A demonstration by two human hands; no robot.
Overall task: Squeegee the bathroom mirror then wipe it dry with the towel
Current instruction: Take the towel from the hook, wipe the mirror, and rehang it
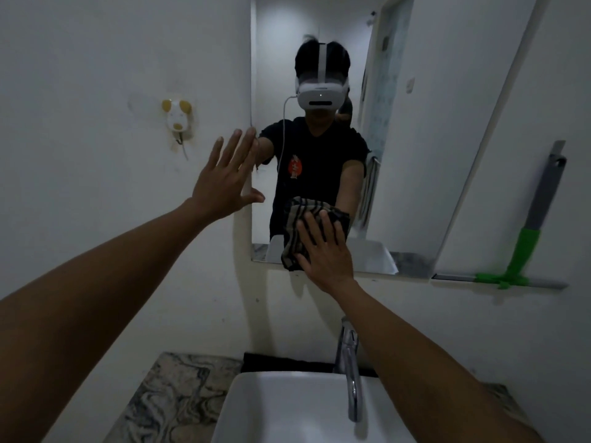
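Observation:
The bathroom mirror [415, 129] is set into the white wall ahead and reflects a person in a black shirt. My right hand [323, 251] presses a dark striped towel [294, 225] flat against the mirror's lower part, near its bottom edge. Its fingers are spread over the cloth. My left hand [227, 177] rests open with fingers apart on the wall at the mirror's left edge, the thumb on the frame. The squeegee [531, 231], grey-handled with a green neck and blade holder, leans upright against the wall to the right of the mirror, its blade on a narrow ledge.
A white basin [287, 410] with a tall chrome tap [350, 366] sits directly below my arms. A marbled countertop [166, 398] runs to its left. A small white and yellow wall hook [177, 121] is mounted left of the mirror.

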